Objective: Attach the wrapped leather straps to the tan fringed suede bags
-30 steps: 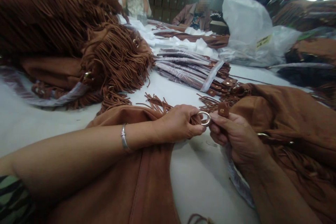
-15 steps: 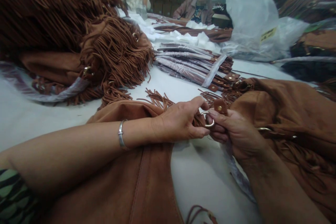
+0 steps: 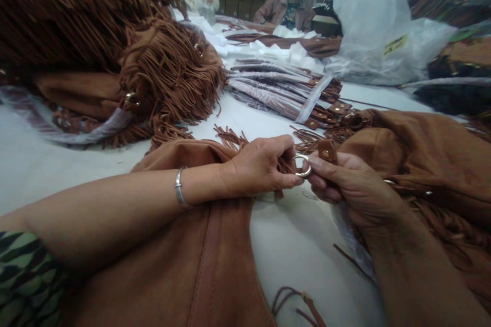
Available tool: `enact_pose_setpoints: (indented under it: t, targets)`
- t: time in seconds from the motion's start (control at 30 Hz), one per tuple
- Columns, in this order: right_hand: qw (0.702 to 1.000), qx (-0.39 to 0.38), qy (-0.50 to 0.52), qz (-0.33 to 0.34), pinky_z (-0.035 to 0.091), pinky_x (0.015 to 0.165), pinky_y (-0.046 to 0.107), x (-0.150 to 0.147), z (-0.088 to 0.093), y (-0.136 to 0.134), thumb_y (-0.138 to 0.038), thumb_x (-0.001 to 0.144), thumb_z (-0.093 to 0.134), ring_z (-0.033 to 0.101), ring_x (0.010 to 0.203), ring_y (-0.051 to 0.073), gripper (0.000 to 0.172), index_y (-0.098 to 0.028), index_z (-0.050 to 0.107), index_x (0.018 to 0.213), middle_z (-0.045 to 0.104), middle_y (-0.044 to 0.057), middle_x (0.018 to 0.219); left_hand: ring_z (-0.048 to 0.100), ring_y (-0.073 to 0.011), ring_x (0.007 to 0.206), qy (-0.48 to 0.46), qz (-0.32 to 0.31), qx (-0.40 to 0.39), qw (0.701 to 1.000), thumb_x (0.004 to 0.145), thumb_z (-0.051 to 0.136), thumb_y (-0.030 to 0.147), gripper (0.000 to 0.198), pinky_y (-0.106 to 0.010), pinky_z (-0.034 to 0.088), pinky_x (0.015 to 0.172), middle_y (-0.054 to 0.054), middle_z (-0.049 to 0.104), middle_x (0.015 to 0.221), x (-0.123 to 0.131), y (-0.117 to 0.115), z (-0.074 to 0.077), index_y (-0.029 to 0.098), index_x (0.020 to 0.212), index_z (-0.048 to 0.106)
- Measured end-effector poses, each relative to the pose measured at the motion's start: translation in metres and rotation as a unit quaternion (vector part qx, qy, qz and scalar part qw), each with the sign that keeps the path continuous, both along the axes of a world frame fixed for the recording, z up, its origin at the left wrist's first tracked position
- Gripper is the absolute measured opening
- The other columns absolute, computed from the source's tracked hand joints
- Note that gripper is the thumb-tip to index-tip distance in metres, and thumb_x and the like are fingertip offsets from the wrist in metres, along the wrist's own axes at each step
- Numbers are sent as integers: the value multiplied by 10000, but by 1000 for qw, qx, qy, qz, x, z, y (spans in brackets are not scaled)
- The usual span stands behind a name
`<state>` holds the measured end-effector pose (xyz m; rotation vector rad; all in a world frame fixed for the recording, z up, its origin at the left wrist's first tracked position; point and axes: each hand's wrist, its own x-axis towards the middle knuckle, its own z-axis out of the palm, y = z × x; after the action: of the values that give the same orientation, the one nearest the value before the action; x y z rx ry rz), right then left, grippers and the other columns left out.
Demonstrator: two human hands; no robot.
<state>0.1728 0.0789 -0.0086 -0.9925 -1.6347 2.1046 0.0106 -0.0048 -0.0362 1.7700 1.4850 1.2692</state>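
Note:
My left hand (image 3: 261, 168) is closed around the corner of a brown suede fringed bag (image 3: 199, 235) and pinches a metal ring (image 3: 302, 165) fixed to it. My right hand (image 3: 349, 189) meets it from the right, fingers pinched on the same ring and on a brown strap end (image 3: 327, 152) with a brass rivet. The strap's plastic-wrapped length runs down under my right wrist. A silver bangle (image 3: 179, 188) sits on my left wrist.
A heap of fringed brown bags (image 3: 115, 51) fills the left. A bundle of wrapped straps (image 3: 284, 94) lies in the middle, another brown bag (image 3: 422, 153) at right, white plastic bags (image 3: 376, 30) behind. Two people (image 3: 291, 5) sit at the table's far end.
My left index finger, raised half a second ago, has curled back onto the ring. Both hands shifted slightly upward and the ring turned between the fingers.

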Motion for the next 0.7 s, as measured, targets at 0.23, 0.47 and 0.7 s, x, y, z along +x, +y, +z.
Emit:
enact_pose_setpoints:
  t: [0.23, 0.47, 0.7]
  targets:
    - [990, -135, 15, 47, 163, 324, 112, -3, -5, 2, -329, 633, 811, 204, 349, -5, 339, -142, 528, 640, 305, -109, 430, 509, -69, 602, 48, -17, 33, 998, 659, 697, 174, 223, -185, 392, 561, 44, 573, 683, 4, -4, 2, 153, 765, 502]
    - [996, -80, 17, 31, 194, 326, 138, 5, -1, 9, -367, 673, 780, 271, 330, 5, 308, -140, 572, 657, 465, -55, 457, 518, -74, 579, 25, 24, 34, 999, 666, 704, 235, 226, -183, 379, 533, 47, 574, 650, 4, -2, -1, 156, 730, 501]
    - [1000, 23, 11, -7, 175, 347, 131, 1, -3, -1, -310, 614, 834, 315, 383, 10, 317, -139, 585, 709, 438, -64, 489, 533, -80, 556, 17, 54, 37, 998, 673, 695, 258, 220, -189, 390, 519, 45, 576, 631, 4, 0, -3, 158, 723, 506]
